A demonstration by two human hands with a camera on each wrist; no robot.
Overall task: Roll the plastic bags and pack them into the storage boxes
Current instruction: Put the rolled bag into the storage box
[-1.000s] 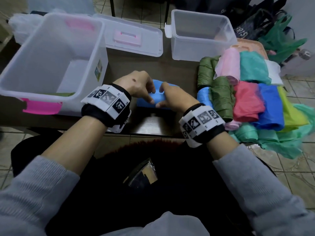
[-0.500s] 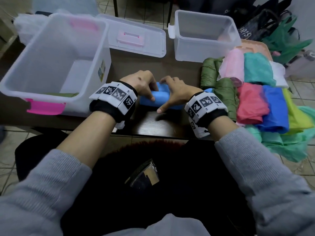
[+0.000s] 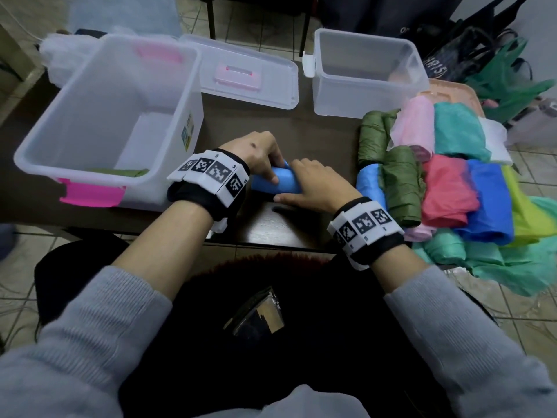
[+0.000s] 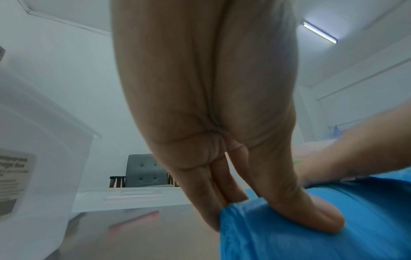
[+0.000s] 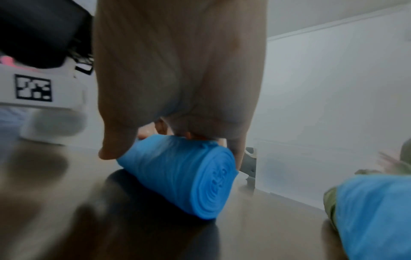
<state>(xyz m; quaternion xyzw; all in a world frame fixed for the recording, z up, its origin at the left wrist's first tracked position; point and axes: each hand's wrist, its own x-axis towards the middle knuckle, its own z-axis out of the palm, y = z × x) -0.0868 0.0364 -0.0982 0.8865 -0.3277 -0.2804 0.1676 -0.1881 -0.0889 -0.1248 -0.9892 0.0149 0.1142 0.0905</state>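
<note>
From the head view, the blue roll (image 3: 278, 183) is seen on the table (image 3: 280, 224) at centre, held at both ends: the left hand (image 3: 251, 150) is curled round one end, the right hand (image 3: 316, 185) round the other. The rolling step looks all but finished.

At the left wrist, fingers (image 4: 311, 216) are pressed onto blue plastic.

At the right wrist, a tight spiral end is shown. Next, a lift toward the large box (image 3: 45, 164) at nine o'clock seems called for, kept clamped against unwinding.

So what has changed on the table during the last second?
The light blue plastic bag went from a partly flat strip to a tight roll, now under the left hand and right hand, which closed in on it. The two clear storage boxes and the pile of coloured bags stayed put.
</note>
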